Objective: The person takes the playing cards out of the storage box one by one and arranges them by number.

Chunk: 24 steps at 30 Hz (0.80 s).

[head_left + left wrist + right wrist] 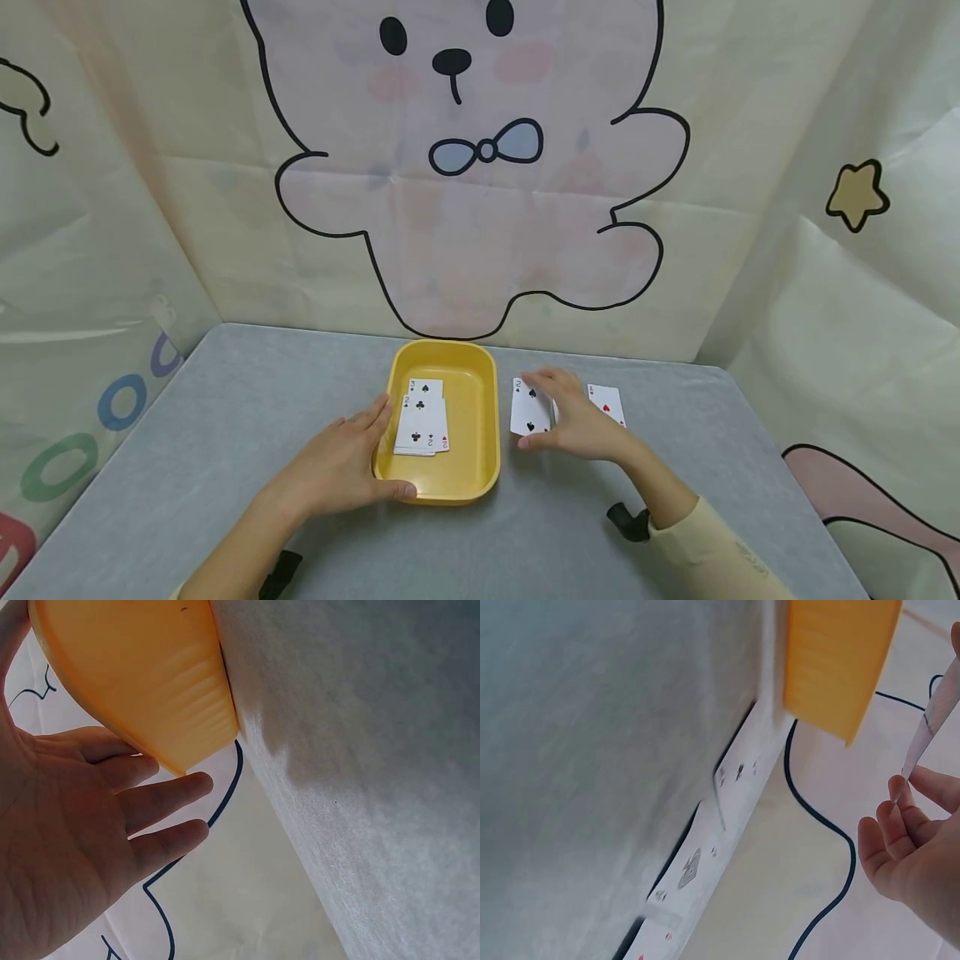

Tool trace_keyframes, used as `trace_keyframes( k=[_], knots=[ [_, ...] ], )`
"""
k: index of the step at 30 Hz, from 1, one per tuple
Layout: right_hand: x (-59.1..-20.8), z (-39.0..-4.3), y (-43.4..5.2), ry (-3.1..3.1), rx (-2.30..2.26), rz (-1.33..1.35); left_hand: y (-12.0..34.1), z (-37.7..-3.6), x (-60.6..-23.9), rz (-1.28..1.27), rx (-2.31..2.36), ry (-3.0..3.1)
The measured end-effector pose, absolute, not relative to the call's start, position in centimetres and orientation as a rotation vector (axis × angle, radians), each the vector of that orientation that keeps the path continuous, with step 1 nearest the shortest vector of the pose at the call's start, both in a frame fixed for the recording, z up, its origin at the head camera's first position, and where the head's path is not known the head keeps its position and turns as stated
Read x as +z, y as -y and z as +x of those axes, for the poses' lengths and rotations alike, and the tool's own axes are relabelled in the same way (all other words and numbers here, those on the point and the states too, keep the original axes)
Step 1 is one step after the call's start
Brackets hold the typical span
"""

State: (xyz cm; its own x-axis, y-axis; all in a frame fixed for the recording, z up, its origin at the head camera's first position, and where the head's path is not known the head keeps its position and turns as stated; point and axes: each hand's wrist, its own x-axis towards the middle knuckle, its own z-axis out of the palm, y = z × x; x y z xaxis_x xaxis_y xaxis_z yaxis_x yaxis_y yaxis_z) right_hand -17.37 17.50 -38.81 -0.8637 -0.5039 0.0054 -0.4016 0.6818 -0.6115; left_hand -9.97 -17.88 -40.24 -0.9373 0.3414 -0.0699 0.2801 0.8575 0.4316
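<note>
Card, two of spades (529,408), pinched upright in right hand (573,421), just right of yellow tray (480,417); long axis running away from body. Left hand (341,467) flat against tray's near-left rim, fingers straight.

Tray (480,467) mid-table (225,417); cards (422,421) inside; more cards (609,404) right of tray.

grey table (187,467) — cream bear-print backdrop (480,208) | soft, even light
</note>
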Motion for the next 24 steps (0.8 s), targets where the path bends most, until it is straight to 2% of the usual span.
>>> trace_keyframes(
  k=[12, 24],
  knots=[
    [-40.0, -17.4, -19.1, -2.726, -0.777, -0.766, 17.9, -9.9, -40.1, 0.475, 0.648, -2.875],
    [-41.7, -17.0, -19.9, -2.681, -0.64, -0.91, 17.9, -9.8, -40.2, 0.48, 0.644, -2.886]
  ],
)
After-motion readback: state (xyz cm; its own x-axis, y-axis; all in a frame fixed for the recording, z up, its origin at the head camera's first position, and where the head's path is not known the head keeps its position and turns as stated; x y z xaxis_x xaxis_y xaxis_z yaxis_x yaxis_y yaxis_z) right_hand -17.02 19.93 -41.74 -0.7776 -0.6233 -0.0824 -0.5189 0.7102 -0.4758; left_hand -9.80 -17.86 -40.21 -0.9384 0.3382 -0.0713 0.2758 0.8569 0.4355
